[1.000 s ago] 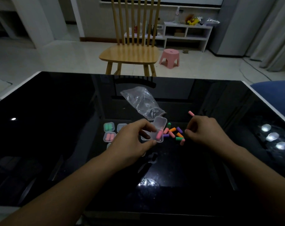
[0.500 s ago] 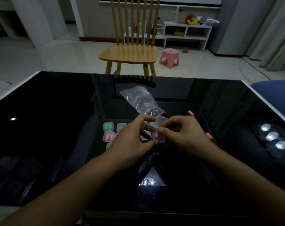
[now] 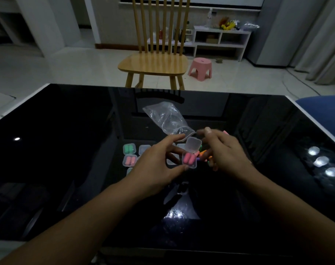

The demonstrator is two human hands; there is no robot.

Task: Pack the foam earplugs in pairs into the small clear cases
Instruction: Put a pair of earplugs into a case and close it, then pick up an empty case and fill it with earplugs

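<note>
My left hand pinches a small clear case between thumb and fingers, its lid tilted up open. Two pink earplugs lie side by side inside it. My right hand hovers just right of the case with fingers spread and blurred, holding nothing I can see. Loose earplugs in orange, green and purple show between the two hands, mostly hidden by the right hand. On the table to the left sit a closed case with green plugs and one with pink plugs.
A crumpled clear plastic bag lies just beyond the hands on the black glossy table. Another small case sits beside the green one. A wooden chair and pink stool stand past the far edge.
My right hand came from the loose pile to the case, put a second pink earplug in, and has now drawn back to the right with fingers apart. The left hand stayed holding the case.
</note>
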